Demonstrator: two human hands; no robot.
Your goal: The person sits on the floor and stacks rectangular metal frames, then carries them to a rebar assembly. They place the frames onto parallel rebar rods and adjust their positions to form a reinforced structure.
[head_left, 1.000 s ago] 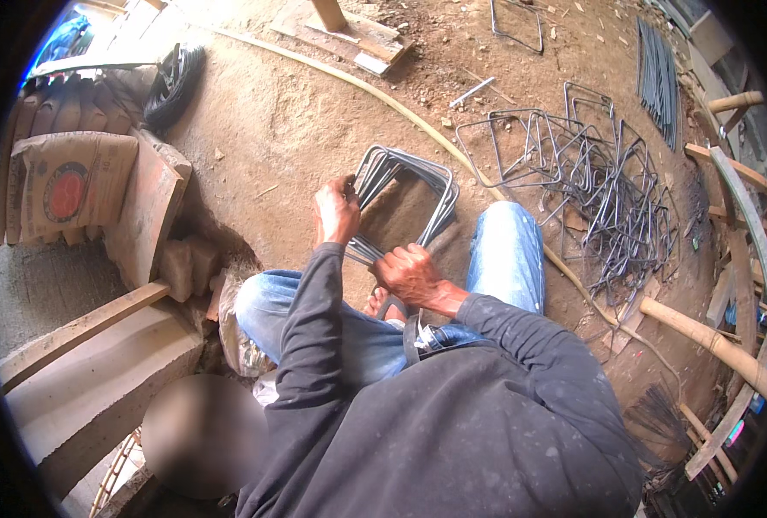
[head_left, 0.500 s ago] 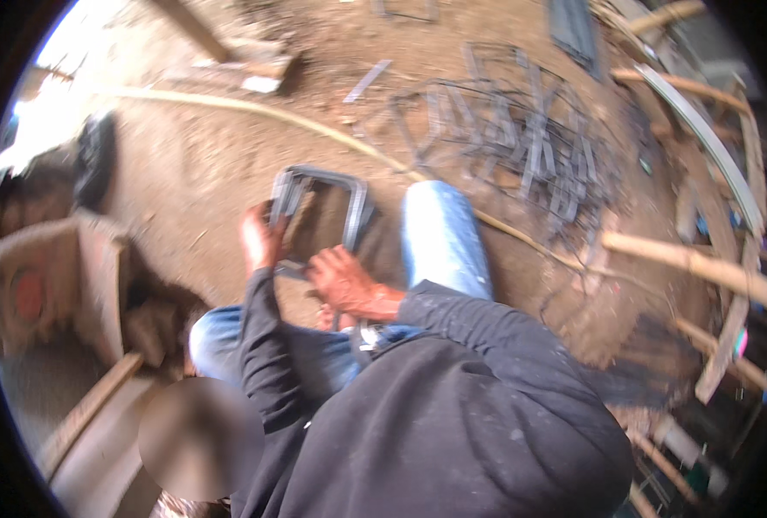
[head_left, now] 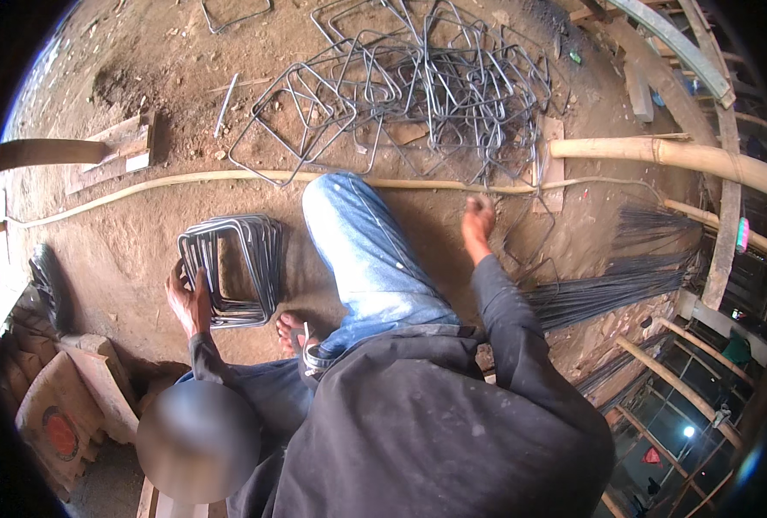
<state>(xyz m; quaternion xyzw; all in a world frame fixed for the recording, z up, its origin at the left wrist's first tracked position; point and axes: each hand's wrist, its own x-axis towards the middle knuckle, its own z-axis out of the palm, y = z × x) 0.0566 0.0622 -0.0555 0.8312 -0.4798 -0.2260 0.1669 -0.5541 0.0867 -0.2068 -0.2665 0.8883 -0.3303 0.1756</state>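
Note:
A neat stack of square bent steel-rod stirrups (head_left: 267, 259) stands on the dirt ground, left of my raised knee (head_left: 358, 233). My left hand (head_left: 189, 298) is closed on the stack's left side, with its thumb at the inner edge. Out to the right, past the knee, my right hand (head_left: 478, 226) reaches toward a loose, tangled heap of the same stirrups (head_left: 453, 95). Its fingers are curled near the heap's lower edge, and whether a rod is in them is hidden.
A long bamboo pole (head_left: 193, 177) runs across the ground between me and the heap. Bundles of straight thin rods (head_left: 608, 289) lie at the right. A thick bamboo post (head_left: 668, 155) juts in there. Wooden blocks (head_left: 64, 423) stand at lower left.
My right hand has left the stack and stretched out to the right toward the heap. My left hand stays at the stack. The view has turned, so the stack appears farther left and lower.

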